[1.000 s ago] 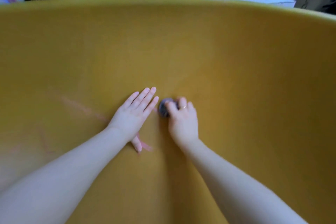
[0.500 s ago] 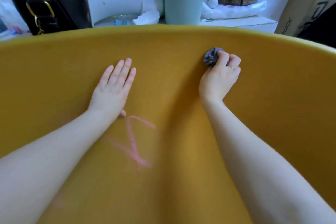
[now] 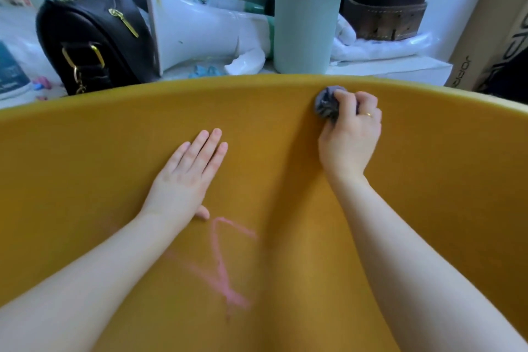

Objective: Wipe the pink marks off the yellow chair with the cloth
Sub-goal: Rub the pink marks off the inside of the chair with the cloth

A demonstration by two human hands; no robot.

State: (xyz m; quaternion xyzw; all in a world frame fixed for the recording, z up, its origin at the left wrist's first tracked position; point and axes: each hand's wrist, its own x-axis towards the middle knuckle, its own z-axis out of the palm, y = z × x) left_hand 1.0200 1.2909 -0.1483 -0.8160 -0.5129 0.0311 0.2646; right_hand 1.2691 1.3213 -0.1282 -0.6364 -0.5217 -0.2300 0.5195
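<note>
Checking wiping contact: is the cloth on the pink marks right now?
No, the right hand presses the cloth near the chair's rim, far from the pink marks.

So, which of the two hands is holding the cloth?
The right hand, near the top edge of the yellow chair, is closed around the grey cloth. The left hand lies flat and empty.

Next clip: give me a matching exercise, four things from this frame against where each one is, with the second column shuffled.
Things:
1. cloth
2. left hand
3. pink marks
4. black bag

Places:
A. flat on the chair, fingers spread
B. behind the chair's rim, at the left
C. bunched in the right hand near the rim
D. on the chair between the two forearms

Pairs: 1-C, 2-A, 3-D, 4-B
</note>
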